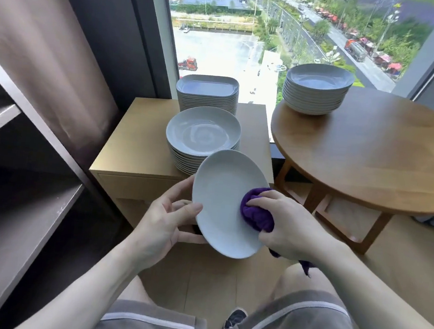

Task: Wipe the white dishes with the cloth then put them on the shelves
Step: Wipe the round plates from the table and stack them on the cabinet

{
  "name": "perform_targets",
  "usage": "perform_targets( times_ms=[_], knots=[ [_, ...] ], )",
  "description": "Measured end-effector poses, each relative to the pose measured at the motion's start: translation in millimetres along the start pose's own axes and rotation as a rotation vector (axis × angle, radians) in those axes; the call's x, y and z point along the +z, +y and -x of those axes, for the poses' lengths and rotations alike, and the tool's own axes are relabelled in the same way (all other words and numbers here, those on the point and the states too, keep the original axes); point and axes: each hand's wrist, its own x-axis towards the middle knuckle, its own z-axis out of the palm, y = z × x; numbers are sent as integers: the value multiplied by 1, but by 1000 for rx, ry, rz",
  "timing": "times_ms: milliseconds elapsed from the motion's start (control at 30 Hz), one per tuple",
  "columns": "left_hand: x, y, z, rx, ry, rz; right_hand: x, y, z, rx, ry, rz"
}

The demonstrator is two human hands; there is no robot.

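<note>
The dark shelves (19, 197) stand at the left, with flat, smooth boards and their open front toward the person. At the right is a round wooden table (371, 159), its curved edge just beside the straight edge of a pale wooden cabinet (138, 142) (only a narrow gap between them). A stack of deep white bowls (317, 94) sits near the table's far edge. On the cabinet stand a stack of rounded-square plates (207, 88) and, nearer, a stack of round plates (203, 133). In front of the cabinet, above the floor, an oval white plate (223, 199) is held tilted. The left hand (162, 217) grips its left rim, thumb in front and fingers behind. The right hand (284, 225) has its fingers curled round a bunched purple cloth (255, 214), pressed on the plate's glossy face.
</note>
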Motion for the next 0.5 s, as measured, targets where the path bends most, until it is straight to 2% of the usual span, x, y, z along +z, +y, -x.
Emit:
perform_targets(
  times_ms=[167,300,500],
  knots=[
    [7,-11,3,-30,-86,-19,0,1,-3,29,134,-51],
    [13,-18,4,-58,-151,-17,-1,-13,-1,-62,194,-72],
    [5,-15,-1,-45,-95,24,16,-39,8,-230,34,-17]
  ],
)
